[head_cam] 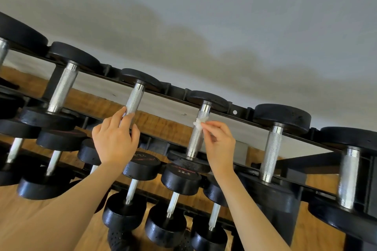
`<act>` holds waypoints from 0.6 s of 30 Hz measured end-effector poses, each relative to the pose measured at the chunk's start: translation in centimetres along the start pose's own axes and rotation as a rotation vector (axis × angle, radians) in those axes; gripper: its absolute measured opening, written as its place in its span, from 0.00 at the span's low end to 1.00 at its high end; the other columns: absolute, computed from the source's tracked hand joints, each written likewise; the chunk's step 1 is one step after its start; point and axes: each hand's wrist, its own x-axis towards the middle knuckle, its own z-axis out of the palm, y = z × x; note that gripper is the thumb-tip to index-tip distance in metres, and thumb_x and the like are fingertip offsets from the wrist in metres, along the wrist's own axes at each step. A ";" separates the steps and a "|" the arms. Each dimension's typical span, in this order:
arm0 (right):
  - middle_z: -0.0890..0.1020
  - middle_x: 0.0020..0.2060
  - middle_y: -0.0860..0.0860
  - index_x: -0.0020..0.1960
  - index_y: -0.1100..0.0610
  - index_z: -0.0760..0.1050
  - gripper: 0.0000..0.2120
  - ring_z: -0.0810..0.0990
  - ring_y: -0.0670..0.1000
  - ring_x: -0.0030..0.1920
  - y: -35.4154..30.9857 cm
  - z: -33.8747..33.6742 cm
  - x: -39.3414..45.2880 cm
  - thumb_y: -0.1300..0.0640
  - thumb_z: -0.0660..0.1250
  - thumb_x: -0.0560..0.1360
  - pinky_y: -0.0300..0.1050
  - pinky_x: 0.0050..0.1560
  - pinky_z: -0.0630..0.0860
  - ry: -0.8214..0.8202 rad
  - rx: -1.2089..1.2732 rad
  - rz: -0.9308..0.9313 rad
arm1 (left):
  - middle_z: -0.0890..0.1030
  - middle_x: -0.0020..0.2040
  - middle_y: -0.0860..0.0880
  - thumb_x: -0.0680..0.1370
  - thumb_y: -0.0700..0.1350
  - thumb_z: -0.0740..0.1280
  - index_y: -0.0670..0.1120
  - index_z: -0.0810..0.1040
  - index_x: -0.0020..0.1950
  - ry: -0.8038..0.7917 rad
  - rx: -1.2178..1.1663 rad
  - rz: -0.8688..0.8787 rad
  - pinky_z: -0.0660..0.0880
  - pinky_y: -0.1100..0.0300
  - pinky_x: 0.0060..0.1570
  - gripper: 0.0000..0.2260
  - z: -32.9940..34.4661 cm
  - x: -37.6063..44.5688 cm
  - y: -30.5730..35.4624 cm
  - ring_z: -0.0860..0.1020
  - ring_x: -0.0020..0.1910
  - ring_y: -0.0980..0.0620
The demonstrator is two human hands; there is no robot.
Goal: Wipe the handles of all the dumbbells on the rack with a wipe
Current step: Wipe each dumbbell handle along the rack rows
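Note:
A black rack (240, 109) carries several black dumbbells with knurled chrome handles on its top row. My right hand (219, 145) pinches a small white wipe (199, 122) against the upper part of one chrome handle (195, 140) near the middle. My left hand (117, 138) grips the lower end of the neighbouring handle (133, 100) to the left, fingers curled round it. More top-row handles stand to the left (63, 87) and to the right (271, 151).
Lower rows hold smaller black dumbbells (180, 179) with thin white-looking handles, one marked 22.5. Wooden floor (40, 220) lies below the rack and a grey wall (224, 16) stands behind it. A big dumbbell handle (347, 177) is at the far right.

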 end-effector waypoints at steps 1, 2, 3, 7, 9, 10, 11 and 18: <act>0.78 0.52 0.48 0.54 0.59 0.82 0.09 0.77 0.43 0.51 -0.1 0.1 -0.3 0.63 0.70 0.74 0.36 0.48 0.77 -0.005 -0.001 0.004 | 0.79 0.63 0.42 0.78 0.49 0.59 0.42 0.81 0.59 0.003 0.002 0.002 0.71 0.45 0.49 0.18 0.0 0.0 0.0 0.79 0.53 0.39; 0.78 0.52 0.48 0.55 0.59 0.82 0.10 0.77 0.43 0.51 -0.2 0.2 -0.5 0.61 0.71 0.74 0.35 0.47 0.77 -0.007 0.002 0.017 | 0.79 0.63 0.42 0.78 0.49 0.59 0.42 0.81 0.59 0.007 0.002 0.004 0.71 0.45 0.48 0.18 0.0 0.0 0.0 0.79 0.53 0.39; 0.78 0.51 0.48 0.54 0.58 0.82 0.10 0.77 0.44 0.51 -0.4 0.3 -0.7 0.59 0.72 0.73 0.35 0.47 0.77 0.000 0.007 0.040 | 0.79 0.63 0.42 0.78 0.49 0.59 0.42 0.81 0.59 0.010 0.001 0.005 0.72 0.45 0.48 0.18 0.0 0.0 0.0 0.79 0.53 0.38; 0.79 0.46 0.48 0.46 0.55 0.84 0.05 0.78 0.44 0.46 -1.1 1.0 0.1 0.57 0.75 0.71 0.40 0.46 0.78 0.091 0.020 0.157 | 0.79 0.64 0.42 0.78 0.49 0.59 0.42 0.81 0.59 0.007 -0.001 0.000 0.71 0.44 0.49 0.17 0.0 -0.1 0.0 0.79 0.54 0.38; 0.80 0.44 0.49 0.44 0.55 0.84 0.03 0.78 0.43 0.44 -1.5 1.2 0.2 0.59 0.75 0.70 0.37 0.45 0.76 0.109 0.021 0.170 | 0.79 0.64 0.42 0.78 0.49 0.59 0.43 0.81 0.59 0.007 -0.004 -0.003 0.71 0.44 0.50 0.17 0.0 0.0 0.0 0.79 0.53 0.38; 0.80 0.44 0.49 0.44 0.56 0.84 0.03 0.78 0.43 0.44 -1.5 1.2 0.0 0.59 0.75 0.70 0.36 0.45 0.75 0.102 0.018 0.166 | 0.79 0.64 0.42 0.78 0.49 0.60 0.43 0.81 0.59 0.008 -0.008 -0.006 0.71 0.44 0.50 0.17 0.0 0.0 0.0 0.79 0.53 0.38; 0.79 0.44 0.48 0.44 0.56 0.84 0.03 0.78 0.43 0.44 -1.5 1.2 -0.3 0.60 0.74 0.71 0.35 0.44 0.75 0.088 0.012 0.159 | 0.79 0.63 0.42 0.78 0.49 0.60 0.43 0.81 0.59 0.010 -0.012 -0.007 0.71 0.44 0.50 0.16 0.0 -0.1 0.0 0.79 0.53 0.38; 0.81 0.50 0.50 0.50 0.58 0.84 0.07 0.80 0.45 0.50 -0.9 1.3 -0.5 0.60 0.72 0.73 0.39 0.49 0.79 0.110 0.036 0.180 | 0.79 0.63 0.43 0.78 0.49 0.59 0.43 0.81 0.59 0.015 -0.009 -0.004 0.71 0.45 0.49 0.17 0.0 0.0 0.0 0.79 0.53 0.39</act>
